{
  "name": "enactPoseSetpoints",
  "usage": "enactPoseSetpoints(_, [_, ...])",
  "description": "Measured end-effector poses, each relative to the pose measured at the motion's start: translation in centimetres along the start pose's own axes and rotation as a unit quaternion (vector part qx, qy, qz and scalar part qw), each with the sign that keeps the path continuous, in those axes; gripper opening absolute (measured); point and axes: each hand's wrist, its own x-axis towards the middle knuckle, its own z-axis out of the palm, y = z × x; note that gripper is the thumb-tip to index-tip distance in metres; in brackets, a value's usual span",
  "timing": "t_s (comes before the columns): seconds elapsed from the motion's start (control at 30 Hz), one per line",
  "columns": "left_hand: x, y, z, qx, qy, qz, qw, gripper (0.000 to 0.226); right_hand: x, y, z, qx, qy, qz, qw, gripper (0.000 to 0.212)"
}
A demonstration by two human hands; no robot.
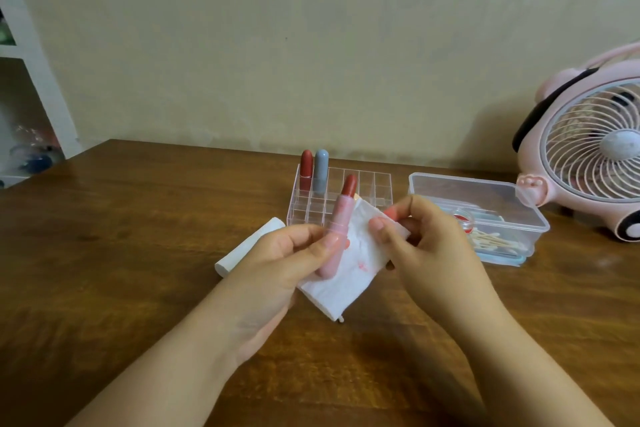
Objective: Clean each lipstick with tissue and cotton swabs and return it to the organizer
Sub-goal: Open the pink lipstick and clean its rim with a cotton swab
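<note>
My left hand point(287, 260) grips a pink lipstick tube point(337, 222) whose red stick is extended, tilted up to the right. A white tissue point(346, 274) with red smears hangs behind the tube, and my right hand point(426, 239) pinches its upper right corner. Behind them stands a clear organizer point(367, 184) with a red lipstick point(306, 168) and a grey-blue lipstick point(321, 170) upright in its back left cells. Cotton swabs point(491, 240) lie in a clear plastic box point(485, 191) to the right.
A folded white tissue stack point(247, 246) lies on the wooden table point(138, 253) left of my hands. A pink desk fan point(588, 149) stands at the far right. A white shelf point(27, 80) is at the far left, by the wall.
</note>
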Motion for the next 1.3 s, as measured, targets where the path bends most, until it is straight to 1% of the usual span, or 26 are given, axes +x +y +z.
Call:
enactPoseSetpoints(0.07, [0.0, 0.0, 0.0, 0.004, 0.005, 0.013, 1.000, 0.044, 0.1, 0.0, -0.2, 0.065, -0.007, 0.040, 0.997, 0.005])
enactPoseSetpoints(0.13, [0.0, 0.0, -0.1, 0.012, 0.016, 0.027, 0.999, 0.039, 0.2, 0.0, -0.5, 0.117, -0.050, 0.092, 0.988, 0.012])
enactPoseSetpoints(0.2, [0.0, 0.0, -0.1, 0.024, 0.010, 0.023, 0.999, 0.040, 0.2, 0.0, -0.6, 0.126, -0.098, 0.123, 0.980, 0.015])
enactPoseSetpoints(0.27, [0.0, -0.1, -0.1, 0.034, -0.010, 0.017, 0.999, 0.037, 0.1, -0.1, -0.6, 0.136, -0.114, 0.122, 0.977, 0.007])
enactPoseSetpoints(0.33, [-0.3, 0.0, 0.1, 0.038, -0.015, 0.024, 0.999, 0.037, 0.0, -0.2, -0.5, 0.117, -0.089, 0.109, 0.983, 0.007])
enactPoseSetpoints(0.43, [0.0, -0.1, 0.2, 0.086, 0.042, 0.072, 0.993, 0.051, 0.2, 0.3, -0.4, 0.040, 0.012, 0.089, 0.995, 0.005])
enactPoseSetpoints(0.47, [0.0, -0.1, 0.2, 0.100, 0.061, 0.089, 0.989, 0.053, 0.3, 0.4, -0.5, 0.020, 0.045, 0.083, 0.995, 0.006])
enactPoseSetpoints(0.53, [0.0, -0.1, 0.3, 0.112, 0.071, 0.113, 0.985, 0.049, 0.3, 0.6, -0.5, 0.025, 0.087, 0.081, 0.993, 0.006])
enactPoseSetpoints(0.6, [-0.1, -0.2, 0.4, 0.125, 0.062, 0.131, 0.982, 0.040, 0.0, 0.4, -0.2, 0.059, 0.085, 0.059, 0.993, 0.007])
enactPoseSetpoints(0.67, [-0.1, -0.4, 0.5, 0.137, 0.055, 0.134, 0.980, 0.031, -0.3, -0.2, 0.2, 0.129, 0.044, 0.041, 0.990, 0.005])
enactPoseSetpoints(0.7, [0.0, -0.4, 0.5, 0.140, 0.056, 0.134, 0.979, 0.027, -0.4, -0.4, 0.4, 0.174, 0.020, 0.038, 0.984, 0.005])
enactPoseSetpoints(0.8, [0.0, -0.4, 0.2, 0.139, 0.055, 0.143, 0.978, 0.021, -0.7, -0.6, 0.7, 0.290, -0.033, 0.040, 0.956, 0.013])
enactPoseSetpoints(0.87, [0.0, -0.4, 0.3, 0.135, 0.050, 0.145, 0.979, 0.025, -0.8, -0.8, 0.9, 0.335, -0.041, 0.038, 0.941, 0.016])
enactPoseSetpoints(0.97, [-0.1, -0.3, 0.3, 0.134, 0.053, 0.147, 0.979, 0.031, -0.8, -0.6, 1.1, 0.310, 0.022, 0.027, 0.950, 0.012])
enactPoseSetpoints(1.13, [-0.4, -0.1, 0.6, 0.094, 0.021, 0.159, 0.983, 0.032, -0.8, -0.1, 1.5, 0.282, 0.079, 0.046, 0.955, 0.013])
enactPoseSetpoints(1.23, [-0.5, 0.1, 0.7, 0.082, 0.028, 0.162, 0.983, 0.029, -0.6, 0.3, 0.8, 0.275, 0.154, 0.086, 0.945, 0.011])
enactPoseSetpoints(1.3, [-0.4, 0.1, 0.7, 0.071, 0.032, 0.153, 0.985, 0.028, -0.4, 0.5, -0.1, 0.287, 0.175, 0.108, 0.935, 0.009])
